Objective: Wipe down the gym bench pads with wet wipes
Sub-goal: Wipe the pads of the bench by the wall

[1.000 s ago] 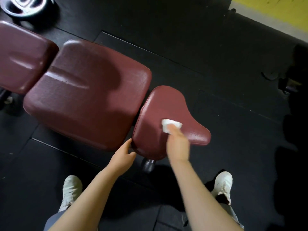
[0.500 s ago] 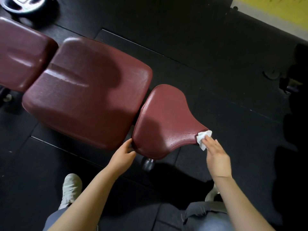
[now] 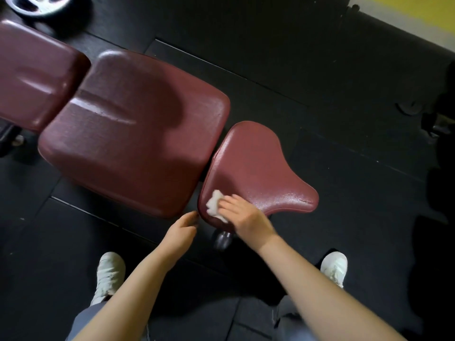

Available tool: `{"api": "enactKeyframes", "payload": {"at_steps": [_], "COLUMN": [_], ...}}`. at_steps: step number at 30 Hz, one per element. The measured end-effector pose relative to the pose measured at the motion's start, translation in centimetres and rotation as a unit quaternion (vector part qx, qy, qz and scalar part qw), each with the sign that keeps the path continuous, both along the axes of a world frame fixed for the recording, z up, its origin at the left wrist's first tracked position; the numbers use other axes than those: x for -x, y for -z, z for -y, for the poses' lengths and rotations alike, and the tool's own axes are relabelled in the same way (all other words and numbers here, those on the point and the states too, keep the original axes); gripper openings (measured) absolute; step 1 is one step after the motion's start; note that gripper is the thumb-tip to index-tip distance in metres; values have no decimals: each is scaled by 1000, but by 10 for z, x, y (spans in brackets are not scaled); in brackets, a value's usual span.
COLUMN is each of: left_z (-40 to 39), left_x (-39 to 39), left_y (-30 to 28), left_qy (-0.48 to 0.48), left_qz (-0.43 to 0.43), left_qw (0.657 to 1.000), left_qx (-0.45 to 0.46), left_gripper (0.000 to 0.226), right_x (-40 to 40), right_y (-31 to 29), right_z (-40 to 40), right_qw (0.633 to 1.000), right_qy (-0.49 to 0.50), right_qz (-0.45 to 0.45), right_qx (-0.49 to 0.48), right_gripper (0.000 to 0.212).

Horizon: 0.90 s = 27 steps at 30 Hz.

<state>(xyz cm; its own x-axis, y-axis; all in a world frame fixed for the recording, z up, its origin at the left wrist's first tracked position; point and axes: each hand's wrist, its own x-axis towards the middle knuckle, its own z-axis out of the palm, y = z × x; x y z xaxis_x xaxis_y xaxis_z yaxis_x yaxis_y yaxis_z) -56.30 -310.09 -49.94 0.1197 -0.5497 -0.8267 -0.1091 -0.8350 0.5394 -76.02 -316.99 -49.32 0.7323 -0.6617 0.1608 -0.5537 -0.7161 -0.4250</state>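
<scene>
A maroon gym bench has three pads: a small saddle-shaped seat pad [image 3: 258, 168], a large middle pad [image 3: 138, 134] and a back pad [image 3: 32, 75] at far left. My right hand [image 3: 246, 217] presses a crumpled white wet wipe [image 3: 214, 205] with straight fingers onto the seat pad's near-left corner. The narrow right end of the seat pad glistens wet. My left hand [image 3: 181, 232] hovers with relaxed fingers just left of that corner, by the gap between seat and middle pad, holding nothing.
Black rubber floor mats [image 3: 320, 70] surround the bench. A silver weight plate [image 3: 37, 6] lies at top left. A metal knob [image 3: 222, 238] sticks out under the seat pad. My white shoes [image 3: 108, 274] stand below. Dark equipment [image 3: 438, 119] sits at the right edge.
My right hand swept the wipe from the middle of the seat pad out to its narrow right tip, then back to the near-left corner. My left hand stayed by the corner.
</scene>
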Motion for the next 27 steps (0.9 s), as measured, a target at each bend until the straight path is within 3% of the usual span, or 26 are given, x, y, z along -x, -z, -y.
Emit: {"api": "enactKeyframes", "payload": {"at_steps": [3,5,10,16,19,23,27], "left_z": [-2,-2,1,-3,-6,-11,-16], "left_x": [0,-1,-7,-9,-9,-9,-4], "left_y": [0,-1,0,-5,-8,-8,-7], "left_qy": [17,16,-28,-73,-80,-83,-93], "left_qz": [-5,-1,2,18,27,35,19], "left_qw": [1000,1000,1000,997,996,996,995], "left_qx": [-6,-3,4,16,23,21,12], "left_gripper": [69,67,54,47,47,49,49], "right_x": [78,102,66,-23,-58,-72,-52], "right_y": [-8,-6,9,4,3,3,7], "right_z": [-16,-29,-43,-27,-3,10,-3], "right_qw": [995,989,982,988,992,985,999], "right_qy": [72,117,182,122,118,160,6], "right_qz": [-53,-67,-5,96,34,-49,-34], "right_qx": [-41,-54,-54,-25,-13,-35,13], "right_gripper": [48,52,51,27,8,12,9]}}
